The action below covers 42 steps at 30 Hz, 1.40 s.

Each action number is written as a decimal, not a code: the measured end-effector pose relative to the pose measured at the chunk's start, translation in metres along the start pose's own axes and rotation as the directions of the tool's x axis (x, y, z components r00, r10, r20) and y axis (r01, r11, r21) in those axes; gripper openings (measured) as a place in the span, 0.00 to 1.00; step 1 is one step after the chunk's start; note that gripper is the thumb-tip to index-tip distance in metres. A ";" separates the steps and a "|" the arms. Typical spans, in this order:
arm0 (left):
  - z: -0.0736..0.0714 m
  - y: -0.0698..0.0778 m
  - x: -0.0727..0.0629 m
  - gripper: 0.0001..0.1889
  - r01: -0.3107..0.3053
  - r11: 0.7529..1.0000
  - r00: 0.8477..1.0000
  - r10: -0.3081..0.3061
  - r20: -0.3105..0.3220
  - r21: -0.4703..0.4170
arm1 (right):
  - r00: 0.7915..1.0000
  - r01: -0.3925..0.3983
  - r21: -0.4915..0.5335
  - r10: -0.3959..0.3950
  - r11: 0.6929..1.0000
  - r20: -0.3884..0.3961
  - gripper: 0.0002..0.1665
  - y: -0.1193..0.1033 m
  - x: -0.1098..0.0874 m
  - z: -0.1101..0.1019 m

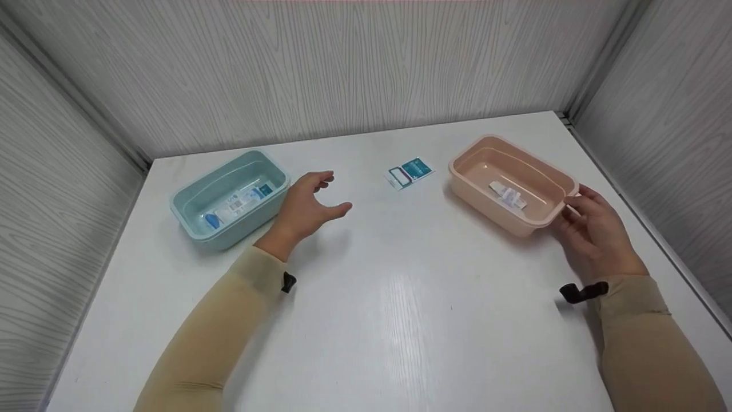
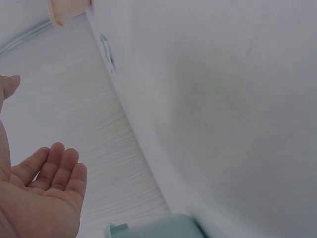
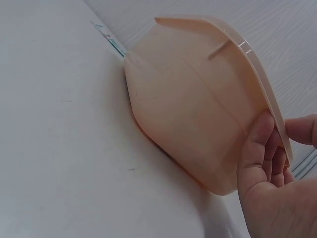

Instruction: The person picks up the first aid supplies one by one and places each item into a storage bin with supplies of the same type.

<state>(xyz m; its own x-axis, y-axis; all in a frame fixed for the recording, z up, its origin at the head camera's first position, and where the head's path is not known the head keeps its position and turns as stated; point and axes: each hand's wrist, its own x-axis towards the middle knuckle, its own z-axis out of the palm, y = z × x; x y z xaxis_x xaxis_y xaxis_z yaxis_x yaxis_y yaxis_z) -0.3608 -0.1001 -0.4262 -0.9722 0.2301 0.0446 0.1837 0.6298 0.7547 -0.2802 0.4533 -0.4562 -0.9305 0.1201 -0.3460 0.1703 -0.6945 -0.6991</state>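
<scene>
A white desk [image 1: 389, 309] fills the scene, boxed in by pale wood-grain walls [image 1: 320, 63] on the left, far and right sides. On the left half of the desk stands a light blue tub [image 1: 197, 201] holding a few small packets [image 1: 240, 201]. On the right half stands a pink tub [image 1: 537, 166], with a white packet [image 1: 506, 194] lying on its floor. Between the two tubs, toward the far side, a small teal-and-white packet [image 1: 409, 172] lies flat on the desk, well apart from both hands.

The right hand [image 1: 595, 232] holds the pink tub at its near right corner: the wrist view shows the fingers [image 3: 256, 144] curled under the rim against the outer wall and the thumb above the rim, a pinching grip.

The left hand [image 1: 306, 206] hovers just to the right of the blue tub, touching nothing; its grip is spread, with fingers [image 2: 58, 171] loosely extended and the thumb apart, palm facing right. Both arms wear beige sleeves [image 1: 223, 332], each with a dark strap piece [image 1: 580, 292] at the wrist.
</scene>
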 end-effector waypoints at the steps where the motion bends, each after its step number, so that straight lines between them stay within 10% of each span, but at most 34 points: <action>1: 0.004 0.001 0.003 0.44 0.011 1.000 1.000 -0.011 0.007 0.006 | 1.000 0.005 -0.001 -0.005 1.000 -0.001 0.30 -0.001 0.000 0.000; 15: 0.049 0.013 0.040 0.50 0.199 0.978 0.974 -0.204 0.102 0.054 | 1.000 0.024 0.015 -0.024 1.000 -0.004 0.25 0.000 -0.001 0.001; 42: 0.103 0.042 0.104 0.55 0.144 0.943 0.978 -0.182 0.104 0.301 | 1.000 0.013 -0.005 -0.013 1.000 -0.023 0.30 -0.001 -0.001 -0.001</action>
<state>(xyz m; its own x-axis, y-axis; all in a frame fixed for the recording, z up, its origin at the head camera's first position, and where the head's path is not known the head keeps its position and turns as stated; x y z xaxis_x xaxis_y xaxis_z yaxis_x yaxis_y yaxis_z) -0.4393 0.0265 -0.4570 -0.9689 0.1872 -0.1620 0.0772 0.8503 0.5207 -0.2789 0.4548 -0.4554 -0.9249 0.1455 -0.3511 0.1599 -0.6892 -0.7067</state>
